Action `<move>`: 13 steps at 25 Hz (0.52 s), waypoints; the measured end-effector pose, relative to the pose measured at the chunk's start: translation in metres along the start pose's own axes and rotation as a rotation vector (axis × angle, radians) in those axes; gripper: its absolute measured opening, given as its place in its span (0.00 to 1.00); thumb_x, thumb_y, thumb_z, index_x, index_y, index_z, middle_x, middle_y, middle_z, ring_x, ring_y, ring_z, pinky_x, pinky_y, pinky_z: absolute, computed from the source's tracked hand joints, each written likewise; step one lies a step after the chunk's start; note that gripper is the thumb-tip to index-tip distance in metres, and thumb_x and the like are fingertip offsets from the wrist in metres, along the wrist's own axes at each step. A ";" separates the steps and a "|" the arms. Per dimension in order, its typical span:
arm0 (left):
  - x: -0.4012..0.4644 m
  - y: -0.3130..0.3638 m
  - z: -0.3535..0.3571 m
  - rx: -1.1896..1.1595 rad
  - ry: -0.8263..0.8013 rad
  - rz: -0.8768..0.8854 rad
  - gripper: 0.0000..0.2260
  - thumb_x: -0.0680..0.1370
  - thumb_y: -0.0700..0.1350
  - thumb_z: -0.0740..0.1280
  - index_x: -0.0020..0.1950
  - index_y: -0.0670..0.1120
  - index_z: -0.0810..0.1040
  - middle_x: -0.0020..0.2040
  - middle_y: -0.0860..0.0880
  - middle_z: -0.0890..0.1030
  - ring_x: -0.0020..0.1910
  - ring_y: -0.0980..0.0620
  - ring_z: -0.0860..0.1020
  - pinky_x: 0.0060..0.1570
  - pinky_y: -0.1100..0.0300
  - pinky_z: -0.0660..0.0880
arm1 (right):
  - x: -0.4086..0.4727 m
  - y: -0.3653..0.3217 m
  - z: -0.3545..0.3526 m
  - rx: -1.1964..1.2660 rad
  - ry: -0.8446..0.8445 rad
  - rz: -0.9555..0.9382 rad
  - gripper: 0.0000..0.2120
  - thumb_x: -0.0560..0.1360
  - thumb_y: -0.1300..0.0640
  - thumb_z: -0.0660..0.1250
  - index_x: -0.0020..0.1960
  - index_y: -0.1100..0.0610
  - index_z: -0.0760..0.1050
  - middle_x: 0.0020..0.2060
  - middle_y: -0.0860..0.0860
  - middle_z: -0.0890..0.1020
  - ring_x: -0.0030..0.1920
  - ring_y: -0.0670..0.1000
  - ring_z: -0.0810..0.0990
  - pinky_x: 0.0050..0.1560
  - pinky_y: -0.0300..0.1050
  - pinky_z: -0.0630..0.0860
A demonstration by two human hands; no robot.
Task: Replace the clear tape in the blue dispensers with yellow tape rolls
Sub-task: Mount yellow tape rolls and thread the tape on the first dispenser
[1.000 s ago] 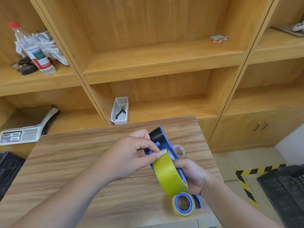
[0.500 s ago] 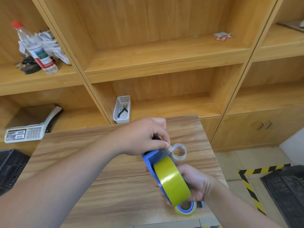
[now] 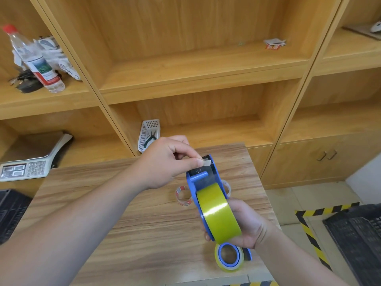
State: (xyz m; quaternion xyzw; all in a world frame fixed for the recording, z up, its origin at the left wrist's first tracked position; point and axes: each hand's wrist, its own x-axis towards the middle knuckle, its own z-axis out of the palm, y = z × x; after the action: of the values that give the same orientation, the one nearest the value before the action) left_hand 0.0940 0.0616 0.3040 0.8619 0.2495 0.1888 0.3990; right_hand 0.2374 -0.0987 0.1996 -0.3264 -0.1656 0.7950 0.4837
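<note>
My right hand [image 3: 245, 222] grips a blue tape dispenser [image 3: 203, 178] with a yellow tape roll [image 3: 218, 211] mounted in it, held above the wooden table [image 3: 123, 213]. My left hand [image 3: 165, 162] pinches the white end tab of the tape [image 3: 206, 162] at the dispenser's toothed front end. A second blue dispenser with a yellow roll [image 3: 228, 256] lies on the table under my right hand. Two clear tape rolls rest behind the held dispenser: one [image 3: 183, 196] to its left, the other [image 3: 226, 186] partly hidden to its right.
Wooden shelves stand behind the table. They hold a white basket with pliers [image 3: 149, 134], a weighing scale [image 3: 28, 166], a plastic bottle [image 3: 35, 58] and a small packet [image 3: 274, 44]. Black crates sit at far left [image 3: 10, 213] and lower right [image 3: 358, 240], by striped floor tape [image 3: 311, 230].
My left hand has pulled the tape's end tab from the roll up to the dispenser's toothed front. The dispenser has turned more upright in my right hand, uncovering a clear roll to its left.
</note>
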 end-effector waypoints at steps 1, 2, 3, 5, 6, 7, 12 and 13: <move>-0.001 -0.001 -0.004 0.004 0.011 -0.017 0.01 0.73 0.50 0.77 0.41 0.55 0.88 0.35 0.55 0.73 0.33 0.57 0.70 0.37 0.67 0.67 | 0.000 -0.001 -0.001 -0.016 0.003 -0.004 0.11 0.72 0.63 0.63 0.48 0.63 0.83 0.37 0.56 0.83 0.34 0.52 0.83 0.37 0.47 0.78; -0.002 -0.002 -0.006 0.008 0.018 -0.035 0.03 0.73 0.49 0.78 0.40 0.55 0.88 0.34 0.55 0.73 0.33 0.57 0.70 0.37 0.68 0.67 | 0.001 -0.002 -0.003 -0.032 0.005 -0.009 0.13 0.73 0.65 0.62 0.52 0.64 0.83 0.40 0.57 0.84 0.35 0.52 0.84 0.36 0.46 0.79; -0.002 -0.003 -0.009 0.002 0.031 -0.058 0.04 0.74 0.48 0.78 0.39 0.54 0.88 0.34 0.53 0.74 0.32 0.58 0.70 0.37 0.68 0.67 | 0.003 -0.002 -0.005 -0.054 0.008 -0.015 0.16 0.74 0.67 0.60 0.58 0.66 0.81 0.43 0.58 0.85 0.37 0.52 0.84 0.37 0.46 0.80; -0.002 -0.003 -0.015 -0.048 0.079 -0.135 0.05 0.75 0.47 0.77 0.39 0.50 0.87 0.32 0.48 0.72 0.31 0.57 0.68 0.35 0.65 0.66 | 0.005 -0.001 -0.008 -0.108 0.017 -0.021 0.21 0.74 0.67 0.60 0.65 0.69 0.77 0.48 0.60 0.84 0.41 0.54 0.85 0.39 0.47 0.80; -0.002 -0.004 -0.020 -0.084 0.101 -0.185 0.05 0.75 0.47 0.77 0.39 0.48 0.86 0.30 0.49 0.70 0.30 0.56 0.66 0.34 0.62 0.64 | 0.005 0.001 -0.010 -0.127 0.014 -0.016 0.21 0.73 0.67 0.61 0.64 0.68 0.77 0.47 0.60 0.84 0.41 0.54 0.85 0.40 0.47 0.80; -0.002 -0.005 -0.025 -0.113 0.110 -0.224 0.06 0.75 0.47 0.77 0.39 0.47 0.86 0.29 0.52 0.68 0.30 0.55 0.65 0.34 0.60 0.63 | 0.005 0.003 -0.012 -0.136 0.009 -0.010 0.20 0.72 0.67 0.62 0.62 0.66 0.80 0.45 0.59 0.85 0.41 0.54 0.85 0.40 0.47 0.81; -0.008 -0.008 -0.033 -0.161 0.069 -0.262 0.06 0.76 0.47 0.76 0.40 0.46 0.86 0.30 0.52 0.67 0.33 0.48 0.63 0.38 0.55 0.63 | -0.001 0.008 -0.013 -0.165 -0.025 -0.012 0.16 0.71 0.71 0.60 0.54 0.66 0.80 0.37 0.56 0.85 0.36 0.52 0.85 0.36 0.43 0.80; -0.009 -0.009 -0.032 -0.177 0.066 -0.277 0.06 0.76 0.47 0.76 0.41 0.46 0.86 0.30 0.51 0.67 0.33 0.47 0.63 0.38 0.54 0.62 | -0.002 0.008 -0.013 -0.183 -0.020 -0.019 0.16 0.71 0.72 0.60 0.55 0.66 0.79 0.37 0.56 0.85 0.36 0.52 0.85 0.36 0.43 0.80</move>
State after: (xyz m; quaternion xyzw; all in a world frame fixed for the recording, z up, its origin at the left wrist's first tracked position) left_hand 0.0673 0.0806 0.3150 0.7740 0.3614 0.1814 0.4872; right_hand 0.2416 -0.1048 0.1860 -0.3598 -0.2456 0.7751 0.4577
